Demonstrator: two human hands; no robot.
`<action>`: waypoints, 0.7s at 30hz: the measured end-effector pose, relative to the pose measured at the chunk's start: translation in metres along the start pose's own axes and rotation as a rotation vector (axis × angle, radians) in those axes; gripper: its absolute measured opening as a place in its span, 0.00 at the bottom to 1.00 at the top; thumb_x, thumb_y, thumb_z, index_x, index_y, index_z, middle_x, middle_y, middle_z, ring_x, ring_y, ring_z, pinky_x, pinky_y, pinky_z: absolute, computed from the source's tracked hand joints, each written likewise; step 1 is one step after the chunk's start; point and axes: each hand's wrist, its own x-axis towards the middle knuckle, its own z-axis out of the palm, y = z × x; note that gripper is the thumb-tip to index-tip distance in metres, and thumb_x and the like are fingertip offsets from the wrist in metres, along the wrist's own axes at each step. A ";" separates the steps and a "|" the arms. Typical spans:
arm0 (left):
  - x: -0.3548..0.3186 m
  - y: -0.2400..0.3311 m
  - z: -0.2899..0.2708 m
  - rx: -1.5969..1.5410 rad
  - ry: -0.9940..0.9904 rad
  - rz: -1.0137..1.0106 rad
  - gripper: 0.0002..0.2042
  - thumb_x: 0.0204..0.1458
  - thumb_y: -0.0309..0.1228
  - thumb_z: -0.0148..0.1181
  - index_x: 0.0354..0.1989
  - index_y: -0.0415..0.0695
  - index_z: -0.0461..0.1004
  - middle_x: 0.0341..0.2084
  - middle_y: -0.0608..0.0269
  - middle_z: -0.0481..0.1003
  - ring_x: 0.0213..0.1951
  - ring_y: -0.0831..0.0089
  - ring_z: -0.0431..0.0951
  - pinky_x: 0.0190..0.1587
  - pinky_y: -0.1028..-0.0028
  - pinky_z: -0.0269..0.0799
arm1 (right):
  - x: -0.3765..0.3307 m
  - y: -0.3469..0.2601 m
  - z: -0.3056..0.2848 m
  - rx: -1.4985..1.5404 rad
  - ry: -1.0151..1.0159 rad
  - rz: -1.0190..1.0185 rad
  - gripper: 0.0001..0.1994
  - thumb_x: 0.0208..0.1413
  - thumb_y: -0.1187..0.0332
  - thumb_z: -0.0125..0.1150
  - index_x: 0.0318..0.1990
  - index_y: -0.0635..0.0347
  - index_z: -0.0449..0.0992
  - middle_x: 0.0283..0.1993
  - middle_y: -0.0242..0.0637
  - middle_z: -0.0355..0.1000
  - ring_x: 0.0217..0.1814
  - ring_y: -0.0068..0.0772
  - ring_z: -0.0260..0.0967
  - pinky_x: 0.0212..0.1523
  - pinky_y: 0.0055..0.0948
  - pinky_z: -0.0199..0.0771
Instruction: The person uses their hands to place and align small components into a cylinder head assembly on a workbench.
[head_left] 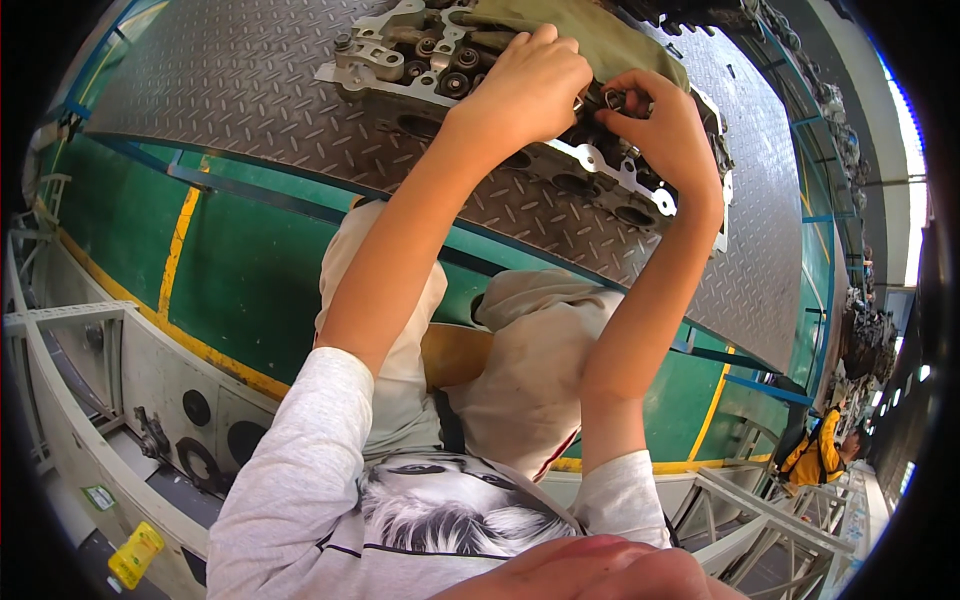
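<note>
A silver engine cylinder head (590,160) lies on the bench in front of me, its dark springs and round openings showing. An olive-green cloth (625,50) covers part of its far side. My left hand (535,85) is closed over the middle of the head, fingers curled down; what they hold is mostly hidden. Just right of it, my right hand (660,120) is closed, with thumb and forefinger pinching a small round metal part (614,98) above the head.
The bench top (240,90) is patterned metal plate with a blue frame. A few small dark parts (731,71) lie at its far right. Engine parts line a rack (840,130) on the right. A person in a yellow jacket (815,450) is at lower right, a yellow packet (135,553) at lower left.
</note>
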 end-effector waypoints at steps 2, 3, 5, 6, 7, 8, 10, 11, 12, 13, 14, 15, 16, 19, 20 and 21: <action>0.000 -0.002 -0.001 -0.044 0.013 0.001 0.10 0.47 0.32 0.71 0.36 0.44 0.82 0.41 0.59 0.74 0.53 0.58 0.69 0.58 0.62 0.66 | 0.001 0.009 0.004 -0.006 0.050 -0.101 0.16 0.42 0.72 0.74 0.40 0.63 0.80 0.26 0.33 0.66 0.28 0.27 0.62 0.31 0.29 0.66; 0.000 -0.004 -0.001 -0.088 0.025 0.001 0.11 0.48 0.34 0.71 0.37 0.43 0.81 0.41 0.59 0.74 0.52 0.58 0.69 0.58 0.62 0.67 | 0.002 0.009 0.004 -0.010 0.100 -0.203 0.16 0.42 0.72 0.74 0.40 0.63 0.80 0.26 0.32 0.67 0.28 0.27 0.62 0.31 0.29 0.67; 0.000 -0.007 0.000 -0.098 0.073 0.000 0.11 0.48 0.34 0.71 0.37 0.43 0.80 0.41 0.59 0.74 0.52 0.58 0.69 0.57 0.62 0.67 | 0.001 0.008 0.005 -0.007 0.080 -0.172 0.15 0.42 0.72 0.74 0.41 0.63 0.80 0.27 0.33 0.68 0.29 0.27 0.63 0.32 0.28 0.67; 0.000 -0.008 0.000 -0.108 0.122 -0.002 0.12 0.49 0.35 0.70 0.38 0.43 0.80 0.40 0.59 0.74 0.52 0.58 0.69 0.57 0.62 0.67 | 0.001 0.005 0.004 -0.002 0.060 -0.143 0.15 0.43 0.72 0.74 0.41 0.63 0.80 0.28 0.34 0.69 0.30 0.26 0.64 0.32 0.28 0.68; 0.000 -0.009 0.000 -0.086 0.145 0.010 0.12 0.50 0.35 0.69 0.39 0.43 0.79 0.40 0.59 0.74 0.51 0.58 0.70 0.57 0.61 0.67 | 0.001 0.002 0.003 -0.002 0.060 -0.142 0.15 0.43 0.72 0.74 0.41 0.63 0.80 0.28 0.34 0.69 0.30 0.26 0.64 0.32 0.28 0.68; 0.000 -0.009 0.000 -0.087 0.144 0.011 0.12 0.50 0.35 0.69 0.39 0.43 0.79 0.40 0.59 0.74 0.51 0.58 0.70 0.57 0.61 0.67 | 0.001 -0.002 0.000 -0.015 0.021 -0.050 0.15 0.44 0.72 0.74 0.41 0.63 0.81 0.29 0.34 0.71 0.30 0.25 0.64 0.33 0.28 0.68; 0.001 -0.008 -0.004 -0.063 0.134 0.016 0.12 0.50 0.35 0.69 0.39 0.43 0.79 0.39 0.59 0.73 0.50 0.58 0.70 0.56 0.62 0.68 | 0.001 -0.002 -0.001 -0.025 -0.019 0.041 0.15 0.45 0.71 0.74 0.42 0.63 0.81 0.29 0.35 0.72 0.31 0.25 0.65 0.33 0.28 0.69; 0.001 -0.007 -0.005 -0.063 0.132 0.016 0.12 0.50 0.35 0.69 0.39 0.43 0.79 0.39 0.59 0.73 0.50 0.58 0.70 0.56 0.62 0.68 | 0.002 0.001 -0.001 -0.010 -0.017 0.014 0.15 0.45 0.72 0.74 0.42 0.63 0.81 0.30 0.36 0.73 0.31 0.25 0.65 0.33 0.28 0.69; 0.001 -0.006 -0.006 -0.048 0.131 0.033 0.11 0.50 0.34 0.69 0.38 0.43 0.79 0.38 0.59 0.73 0.50 0.59 0.70 0.55 0.62 0.68 | 0.002 0.003 0.000 0.005 -0.015 -0.014 0.15 0.45 0.72 0.74 0.42 0.63 0.81 0.30 0.36 0.74 0.32 0.24 0.65 0.33 0.28 0.69; 0.001 -0.005 -0.008 -0.034 0.130 0.049 0.11 0.49 0.34 0.69 0.38 0.42 0.79 0.37 0.59 0.73 0.49 0.59 0.71 0.54 0.63 0.69 | 0.001 0.003 0.001 0.006 -0.014 -0.013 0.15 0.45 0.72 0.74 0.42 0.63 0.81 0.30 0.36 0.74 0.32 0.24 0.65 0.33 0.28 0.69; 0.001 -0.006 -0.011 -0.034 0.129 0.050 0.11 0.49 0.34 0.69 0.38 0.42 0.79 0.37 0.59 0.73 0.49 0.59 0.71 0.54 0.63 0.69 | 0.001 0.003 0.003 0.052 0.029 -0.039 0.15 0.45 0.72 0.73 0.42 0.63 0.81 0.30 0.36 0.75 0.31 0.24 0.65 0.33 0.28 0.69; 0.000 -0.007 -0.015 -0.069 0.122 0.060 0.11 0.49 0.34 0.69 0.37 0.42 0.80 0.37 0.60 0.74 0.48 0.60 0.71 0.53 0.63 0.69 | 0.000 0.003 0.004 0.098 0.072 -0.065 0.15 0.45 0.73 0.73 0.42 0.64 0.81 0.30 0.35 0.75 0.30 0.24 0.65 0.32 0.28 0.68; -0.001 -0.008 -0.016 -0.103 0.115 0.071 0.10 0.48 0.33 0.69 0.37 0.42 0.80 0.36 0.60 0.74 0.47 0.60 0.71 0.52 0.63 0.70 | -0.001 0.002 0.003 0.098 0.073 -0.064 0.15 0.45 0.73 0.73 0.42 0.64 0.81 0.30 0.35 0.75 0.30 0.24 0.65 0.32 0.28 0.68; 0.000 -0.013 -0.015 -0.141 0.134 0.097 0.10 0.48 0.32 0.70 0.36 0.43 0.80 0.35 0.60 0.73 0.46 0.61 0.71 0.51 0.63 0.69 | -0.001 -0.006 -0.003 0.070 -0.002 -0.041 0.16 0.45 0.73 0.73 0.43 0.64 0.81 0.31 0.36 0.76 0.30 0.24 0.65 0.33 0.28 0.69; -0.001 -0.014 -0.014 -0.140 0.134 0.096 0.10 0.48 0.32 0.70 0.36 0.43 0.80 0.35 0.60 0.73 0.46 0.61 0.71 0.51 0.63 0.69 | -0.002 -0.011 -0.005 0.046 -0.024 -0.006 0.16 0.45 0.74 0.73 0.43 0.63 0.81 0.31 0.36 0.76 0.30 0.24 0.65 0.33 0.28 0.69; -0.001 -0.013 -0.016 -0.142 0.121 0.095 0.10 0.48 0.32 0.70 0.36 0.43 0.80 0.35 0.61 0.73 0.46 0.62 0.71 0.51 0.64 0.69 | -0.003 -0.013 -0.007 0.020 -0.045 0.029 0.15 0.45 0.74 0.73 0.44 0.63 0.82 0.31 0.36 0.77 0.30 0.25 0.65 0.33 0.28 0.69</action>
